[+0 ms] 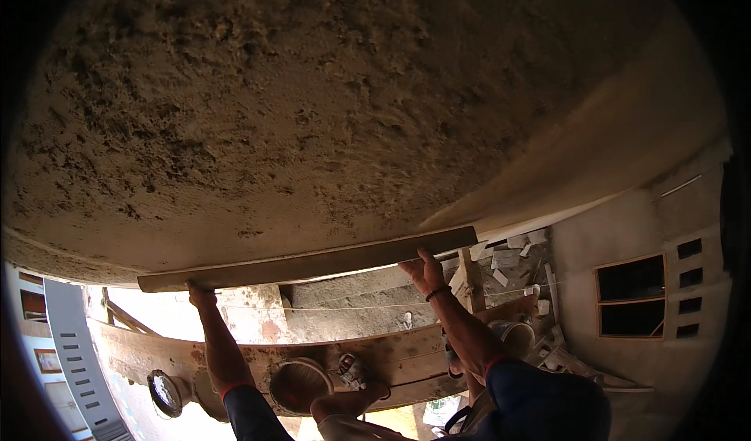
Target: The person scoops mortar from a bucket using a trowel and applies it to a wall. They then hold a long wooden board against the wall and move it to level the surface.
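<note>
A long, straight plasterer's straightedge [313, 267] spans the view, lying along the lower edge of a mortar-covered surface [313, 128]. My left hand [202, 295] is closed on its lower edge near the left end. Towards the other end, my right hand [425, 273] grips the bar, thumb up against its face; some of its fingers are hidden behind it. Above the bar the mortar is rough and pitted, darkest at the upper left. A smoother band [594, 128] runs along the right side.
I am above a plank scaffold [250, 355] with a round tub [327, 378], a bucket [178, 392] at left and another bucket [518, 336] at right. My feet are on the planks. Rubble [508, 261] lies below; a wall with a window opening [630, 296] stands right.
</note>
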